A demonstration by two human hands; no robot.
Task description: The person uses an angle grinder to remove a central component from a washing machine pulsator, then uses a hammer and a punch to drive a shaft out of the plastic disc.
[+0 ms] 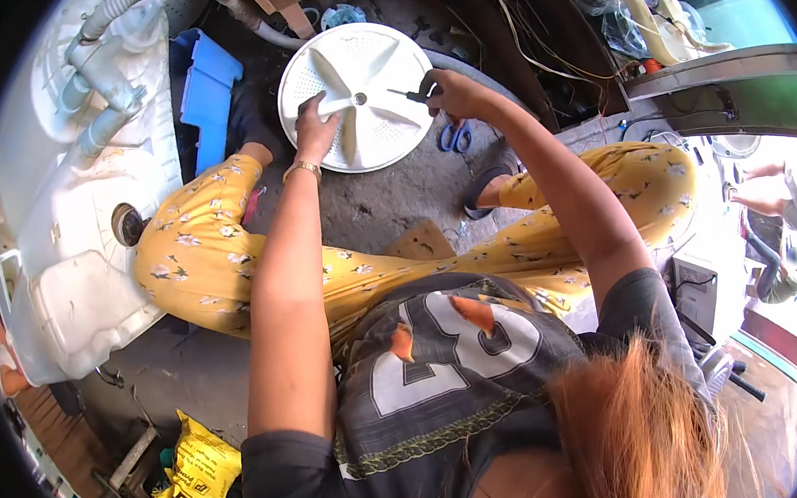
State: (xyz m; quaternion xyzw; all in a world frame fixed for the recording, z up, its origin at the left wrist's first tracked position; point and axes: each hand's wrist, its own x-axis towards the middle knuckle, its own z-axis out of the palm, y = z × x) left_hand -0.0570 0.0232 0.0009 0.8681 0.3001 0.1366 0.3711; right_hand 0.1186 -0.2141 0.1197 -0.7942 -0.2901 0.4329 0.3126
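Observation:
A round white washing machine pulsator [390, 142], with raised vanes and small holes, lies on the floor between my feet. My left hand [315, 129] rests on its left part, fingers and thumb spread apart. On the right, my right hand [457, 94] is closed round the dark handle of a screwdriver [403, 92]. Its thin shaft points left over the disc, toward the centre hole, with the tip apart from that hole. Just below my right hand, a pair of scissors with blue handles [455, 137] lies beside the disc's rim.
A white washing machine body [124, 205] with grey drain pipes lies at the left, next to a blue plastic bin [207, 100]. A grey hose [468, 67] curves behind the disc. Loose wires and a dark cabinet stand at the back right. A yellow bag [200, 466] sits lower left.

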